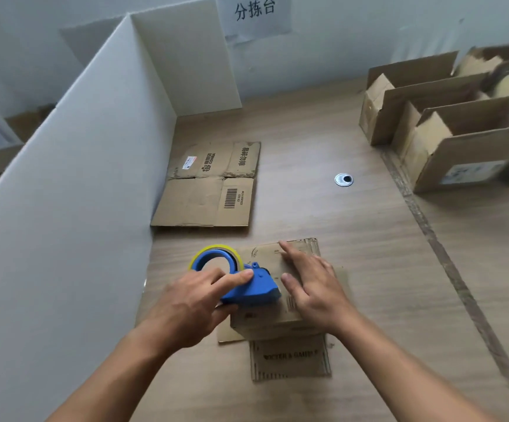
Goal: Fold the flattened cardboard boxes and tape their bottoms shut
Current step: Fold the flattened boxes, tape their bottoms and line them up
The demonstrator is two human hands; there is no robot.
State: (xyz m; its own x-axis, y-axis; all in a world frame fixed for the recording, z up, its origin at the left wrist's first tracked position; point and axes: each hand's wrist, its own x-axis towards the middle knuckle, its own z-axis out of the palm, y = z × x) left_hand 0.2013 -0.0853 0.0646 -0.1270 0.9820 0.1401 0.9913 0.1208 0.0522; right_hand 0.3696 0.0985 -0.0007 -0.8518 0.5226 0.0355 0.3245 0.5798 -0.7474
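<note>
Closest to the person's body, a printed flap (289, 357) of the cardboard box (277, 325) lies flat on the wooden tabletop (353, 254), its lettering too blurred to read properly. The box itself sits at the near-centre of the tabletop with a closed face turned up, and another flap sticks out low on its left. The left hand (192, 303) grips a blue tape dispenser (247, 287), fingers curled round its body and the forefinger laid along the top; the dispenser's front end rests on the upturned face of the box. A yellowish tape roll (216, 248) rings the dispenser's wheel on the far side of that hand. The right hand (311, 284) lies palm down on the same face just beside the dispenser, fingers straight and spread, the thumb near the dispenser's nose. Beyond the box, well apart from it, a flattened cardboard box (204, 190) lies on the tabletop with a barcode and dark printing showing, its left edge close against a white corrugated partition (79, 178) that stands along the left side. A round metal cable grommet (343, 180) is set into the tabletop further right. Several already folded boxes (466, 141) stand crowded together at the far right with their top flaps up. A paper sign (254, 10) with black characters hangs on the wall behind.
</note>
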